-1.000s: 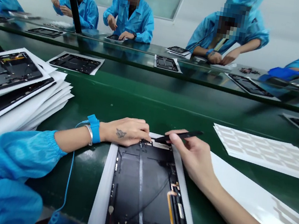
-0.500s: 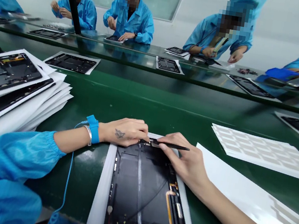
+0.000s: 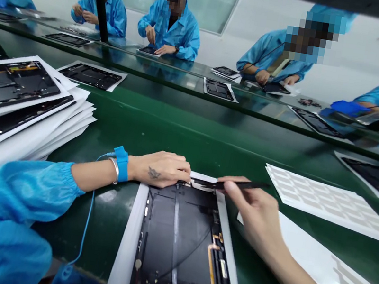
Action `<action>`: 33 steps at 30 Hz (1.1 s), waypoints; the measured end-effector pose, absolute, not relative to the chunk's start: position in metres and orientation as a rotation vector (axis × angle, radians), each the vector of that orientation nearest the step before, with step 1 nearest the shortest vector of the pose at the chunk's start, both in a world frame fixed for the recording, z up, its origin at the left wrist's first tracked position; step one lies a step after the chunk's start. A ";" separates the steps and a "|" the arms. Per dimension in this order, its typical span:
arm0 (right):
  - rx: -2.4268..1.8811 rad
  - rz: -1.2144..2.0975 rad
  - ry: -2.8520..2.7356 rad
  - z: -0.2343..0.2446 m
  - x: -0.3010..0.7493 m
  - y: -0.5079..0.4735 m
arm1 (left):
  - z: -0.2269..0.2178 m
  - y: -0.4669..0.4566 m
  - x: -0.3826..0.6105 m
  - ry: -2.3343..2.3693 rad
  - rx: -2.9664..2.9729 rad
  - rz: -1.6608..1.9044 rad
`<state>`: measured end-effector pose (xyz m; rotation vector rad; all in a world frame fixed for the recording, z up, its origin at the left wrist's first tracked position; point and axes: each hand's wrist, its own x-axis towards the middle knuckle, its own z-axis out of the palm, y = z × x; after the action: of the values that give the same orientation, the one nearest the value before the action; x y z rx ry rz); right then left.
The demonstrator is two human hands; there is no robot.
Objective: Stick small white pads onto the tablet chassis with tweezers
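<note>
Left hand (image 3: pixel 159 169) curled over the top end of the tablet housing (image 3: pixel 174 240), fingertips at the small parts by the top edge, can't tell if it's pinching anything or just resting. Right hand (image 3: pixel 253 214) clenched on a black spudger (image 3: pixel 242 185) between thumb and fingers, held nearly level across the top end, its near end just beside the left fingertips. Housing lies flat on a white sheet (image 3: pixel 127 242) on the green belt (image 3: pixel 177 130), centred between the forearms, black inner face up, orange flex (image 3: pixel 212 265) along its right side. Long axis points away from the person toward the far belt, leaning slightly right at the far end, short top edge facing away. Nothing sits on it apart from the hands and spudger. Left of it: stack of sheets (image 3: pixel 24 116) carrying more housings, close to the left forearm. Right of it: sheet of pale pads (image 3: pixel 327 202), with a white liner (image 3: pixel 321 263) under the right forearm. Another housing on paper (image 3: pixel 92 75) sits further up the belt. Blue ESD strap (image 3: pixel 121 164) on the left wrist beside a metal bangle (image 3: pixel 113 170), cord (image 3: pixel 89 212) dropping off toward the bench edge. Co-workers (image 3: pixel 169 28) in blue smocks work across the far belt, their hands on their own housings
</note>
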<state>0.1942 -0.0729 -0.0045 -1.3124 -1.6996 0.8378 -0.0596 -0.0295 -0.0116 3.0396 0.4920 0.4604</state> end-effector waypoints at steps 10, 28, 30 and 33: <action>-1.390 1.142 -1.176 -0.016 0.210 -0.067 | -0.002 -0.031 -0.059 0.537 3.068 0.242; -1.400 1.112 -1.133 -0.016 0.205 -0.067 | -0.002 -0.032 -0.057 0.553 3.093 0.226; -1.368 1.112 -1.131 -0.018 0.206 -0.068 | -0.003 -0.031 -0.058 0.542 3.102 0.236; -1.297 1.108 -1.126 -0.019 0.206 -0.070 | -0.004 -0.031 -0.058 0.534 3.114 0.242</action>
<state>0.2055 -0.0701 -0.0194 -1.2973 -1.1255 1.1078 -0.0576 -0.0311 -0.0039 3.1136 0.5339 0.2417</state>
